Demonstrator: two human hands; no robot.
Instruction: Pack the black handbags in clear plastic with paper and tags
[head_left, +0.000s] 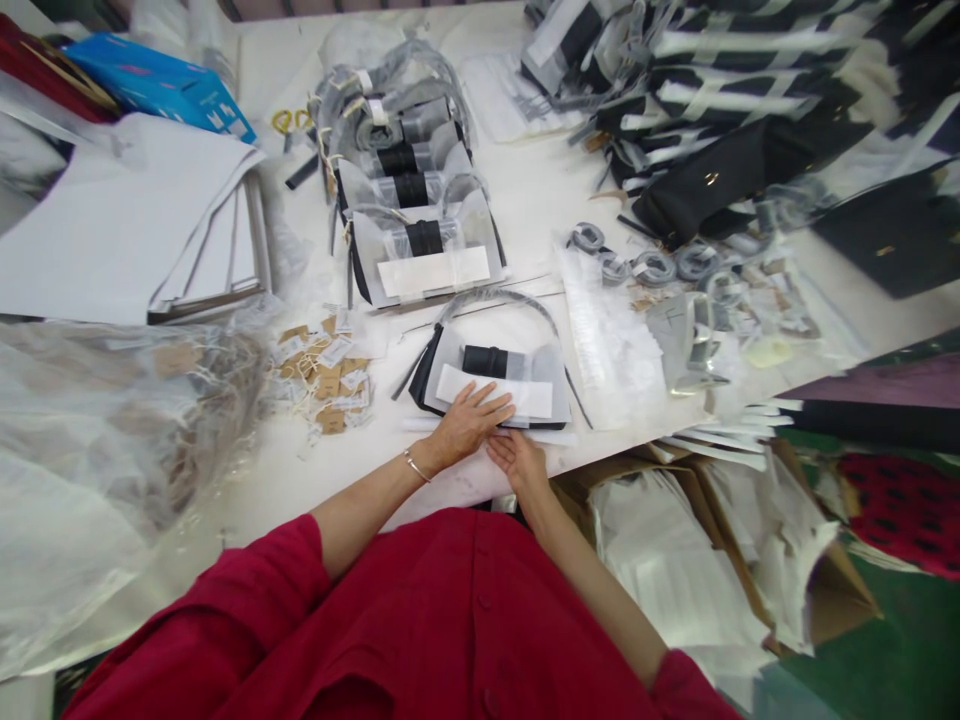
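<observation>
A black handbag [427, 385] lies flat on the table before me, covered in pale wrapping, with a wrapped handle curving away at its far side. On top of it are a rolled black strap [484, 360] and a white paper strip [517, 393]. My left hand [469, 425] rests flat on the strip and the bag's near edge, fingers spread. Just below, my right hand [519, 460] is turned palm up at the near edge, its fingers stretched out and touching or close to my left hand. A white sheet [551, 437] shows under the bag.
Several wrapped handbags [420, 230] stand in a row beyond. Tags [330, 380] lie left, near a large plastic bag [112, 450] and stacked white sheets [127, 220]. At right are coiled straps [652, 268], clear plastic sheets [607, 330] and black bags [720, 180]. A carton [840, 590] stands below the table edge.
</observation>
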